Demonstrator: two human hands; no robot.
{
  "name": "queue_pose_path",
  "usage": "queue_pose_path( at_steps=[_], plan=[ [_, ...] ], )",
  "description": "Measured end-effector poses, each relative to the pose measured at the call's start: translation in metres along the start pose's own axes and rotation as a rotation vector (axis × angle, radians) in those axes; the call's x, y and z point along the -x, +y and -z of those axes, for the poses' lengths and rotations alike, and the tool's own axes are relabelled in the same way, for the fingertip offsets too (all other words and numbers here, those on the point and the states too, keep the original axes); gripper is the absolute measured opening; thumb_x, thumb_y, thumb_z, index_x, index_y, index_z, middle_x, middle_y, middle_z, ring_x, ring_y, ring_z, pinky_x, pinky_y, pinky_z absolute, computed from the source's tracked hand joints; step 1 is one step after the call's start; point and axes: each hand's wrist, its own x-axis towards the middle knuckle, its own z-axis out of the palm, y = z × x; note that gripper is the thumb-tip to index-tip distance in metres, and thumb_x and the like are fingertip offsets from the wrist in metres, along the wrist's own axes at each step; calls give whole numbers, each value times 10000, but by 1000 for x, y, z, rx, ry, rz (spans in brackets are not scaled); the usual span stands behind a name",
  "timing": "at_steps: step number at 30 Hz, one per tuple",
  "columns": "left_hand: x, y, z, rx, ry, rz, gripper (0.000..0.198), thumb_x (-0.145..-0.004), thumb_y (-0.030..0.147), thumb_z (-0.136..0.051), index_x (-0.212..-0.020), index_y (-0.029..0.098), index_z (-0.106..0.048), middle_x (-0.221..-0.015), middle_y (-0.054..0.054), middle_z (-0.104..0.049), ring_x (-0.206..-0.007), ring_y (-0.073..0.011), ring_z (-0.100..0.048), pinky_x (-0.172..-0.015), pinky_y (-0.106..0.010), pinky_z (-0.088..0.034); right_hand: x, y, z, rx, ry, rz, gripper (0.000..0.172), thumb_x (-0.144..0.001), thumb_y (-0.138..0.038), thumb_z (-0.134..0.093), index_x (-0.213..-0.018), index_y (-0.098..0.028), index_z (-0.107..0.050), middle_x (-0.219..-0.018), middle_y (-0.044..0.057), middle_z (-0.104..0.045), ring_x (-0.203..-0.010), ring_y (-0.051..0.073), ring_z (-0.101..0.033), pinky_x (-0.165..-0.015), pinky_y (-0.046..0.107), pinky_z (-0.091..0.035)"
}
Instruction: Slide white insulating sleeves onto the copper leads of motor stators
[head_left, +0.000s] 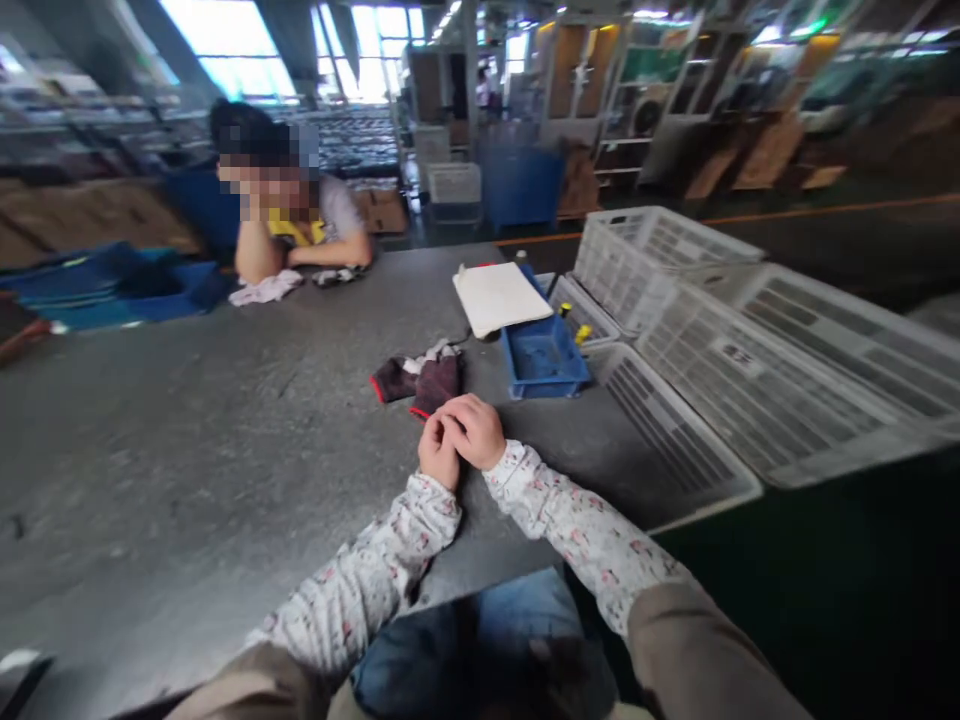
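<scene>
Both my hands rest together on the grey table (pixel 187 430) near its front edge. My left hand (pixel 437 455) has its fingers curled, and my right hand (pixel 475 428) is closed over it, so the two are clasped. Nothing shows inside either hand. Just beyond them lies a pair of dark maroon work gloves (pixel 420 380) with red cuffs, close to my fingertips but apart from them. My sleeves are white with a small floral print.
A small blue tray (pixel 546 362) sits right of the gloves, with a white board (pixel 499 296) leaning over its far end. White plastic crates (pixel 750 370) fill the right side. Across the table a person (pixel 300 220) leans on their arms beside blue trays (pixel 112 290).
</scene>
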Motion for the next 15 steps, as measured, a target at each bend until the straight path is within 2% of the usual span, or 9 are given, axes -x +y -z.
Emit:
queue_pose_path(
  at_steps=[3,10,15],
  plan=[
    [5,-4,-4,-11,82,55,523,-870,702,-603,-993,196,-654,-989,-91,-734,-952,-224,-708,-933,-374,-589,6,12,-16,-83,1,-63,178,-978,-241,-508,-941,-225,-681,-934,84,-742,-903,214,-699,-867,376,-600],
    [15,6,-7,15,-55,110,316,-897,445,-653,-1080,188,-637,-1055,-90,-756,-949,-203,-714,-930,-341,-582,16,17,-9,-234,85,-199,177,-983,-305,-523,-966,-219,-676,-910,79,-738,-836,199,-709,-772,342,-605],
    [26,14,-14,-174,-63,16,348,-923,363,-595,-1211,171,-634,-1039,-88,-737,-810,-166,-665,-794,-301,-575,20,19,-2,-349,98,-343,254,-979,-421,-533,-963,-209,-672,-898,86,-732,-786,199,-707,-736,349,-603]
  ],
)
